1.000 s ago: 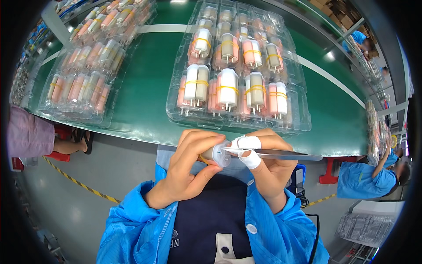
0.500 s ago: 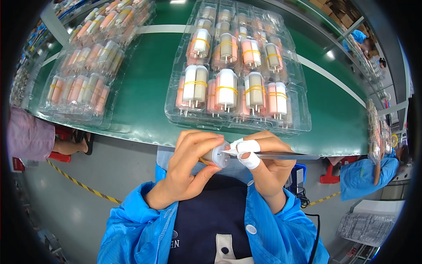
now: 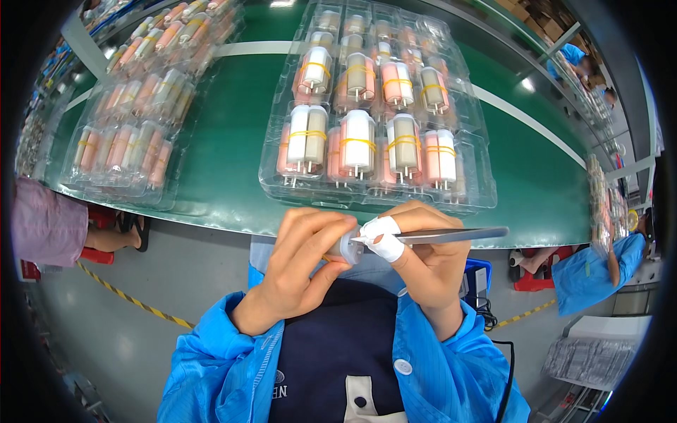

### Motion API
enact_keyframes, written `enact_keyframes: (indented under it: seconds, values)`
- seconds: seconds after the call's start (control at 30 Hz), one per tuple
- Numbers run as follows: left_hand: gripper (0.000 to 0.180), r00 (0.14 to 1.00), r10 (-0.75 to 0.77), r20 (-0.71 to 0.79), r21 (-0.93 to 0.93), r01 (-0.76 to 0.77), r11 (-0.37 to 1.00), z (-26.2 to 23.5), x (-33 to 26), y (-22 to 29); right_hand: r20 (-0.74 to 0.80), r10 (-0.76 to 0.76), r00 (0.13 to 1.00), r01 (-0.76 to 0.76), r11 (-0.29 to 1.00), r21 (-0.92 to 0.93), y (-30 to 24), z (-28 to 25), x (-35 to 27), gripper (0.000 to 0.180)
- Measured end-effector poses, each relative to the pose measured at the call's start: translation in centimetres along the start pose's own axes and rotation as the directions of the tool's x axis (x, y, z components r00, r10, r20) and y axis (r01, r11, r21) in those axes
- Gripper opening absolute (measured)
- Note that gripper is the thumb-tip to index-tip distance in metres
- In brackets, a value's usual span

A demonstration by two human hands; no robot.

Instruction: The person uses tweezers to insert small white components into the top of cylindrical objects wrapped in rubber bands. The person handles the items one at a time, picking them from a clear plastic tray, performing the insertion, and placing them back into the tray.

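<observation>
My left hand [image 3: 283, 271] is wrapped round a grey cylinder with a translucent end cap [image 3: 350, 248], held sideways in front of my chest. A bit of yellow band shows under its fingers. Metal tweezers [image 3: 458, 236] are pinched in my right hand [image 3: 434, 257], whose thumb and forefinger are bound with white tape. The tweezer tips meet the capped end of the cylinder; what lies between them is too small to tell. Beyond my hands stands a clear plastic tray [image 3: 483, 190] of banded white, pink and grey cylinders [image 3: 357, 144] with metal pins pointing down.
The green table [image 3: 218, 173] carries more clear trays of cylinders [image 3: 120, 148] on the left. Its front edge lies just past my hands. A blue bin [image 3: 478, 275] sits low beside my right forearm. Other people are seated at the left and right.
The tweezers have swung, their back end rising a little, as my right hand turned. My left hand keeps the cylinder almost where it was. The view has shifted slightly.
</observation>
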State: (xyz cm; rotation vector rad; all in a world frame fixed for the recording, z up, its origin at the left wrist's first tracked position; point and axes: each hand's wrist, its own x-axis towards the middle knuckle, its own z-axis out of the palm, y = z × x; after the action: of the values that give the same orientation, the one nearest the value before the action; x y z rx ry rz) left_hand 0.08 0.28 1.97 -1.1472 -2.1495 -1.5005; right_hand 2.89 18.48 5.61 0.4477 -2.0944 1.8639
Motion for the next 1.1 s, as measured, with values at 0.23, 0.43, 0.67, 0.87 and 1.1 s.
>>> enact_keyframes:
  seconds: [0.23,0.43,0.67,0.87,1.1]
  values:
    - [0.047,0.989,0.105,0.099,0.048,-0.111,0.993,0.1,-0.2,-0.3,0.17,0.211,0.963,-0.216,0.976,0.009,-1.1,-1.4,0.8,0.011]
    - [0.047,0.999,-0.033,-0.019,-0.152,0.03,0.988,-0.1,-0.1,-0.1,-0.102,0.112,0.988,-0.072,0.939,0.338,0.0,0.0,-0.3,0.014]
    - [0.05,0.997,-0.076,0.024,-0.317,0.079,0.945,0.0,-0.6,-0.5,-0.15,0.004,0.989,0.022,0.986,0.167,0.0,-0.1,-0.9,0.017]
    - [0.051,0.99,-0.135,0.042,-0.413,0.14,0.9,0.1,-0.9,-0.5,-0.119,-0.046,0.992,0.055,0.996,0.075,-0.2,-0.1,-0.6,0.019]
    - [0.051,0.978,-0.201,0.06,-0.446,0.207,0.871,0.0,-0.7,0.0,-0.08,-0.08,0.994,0.081,0.997,0.003,0.0,-0.4,-0.5,0.018]
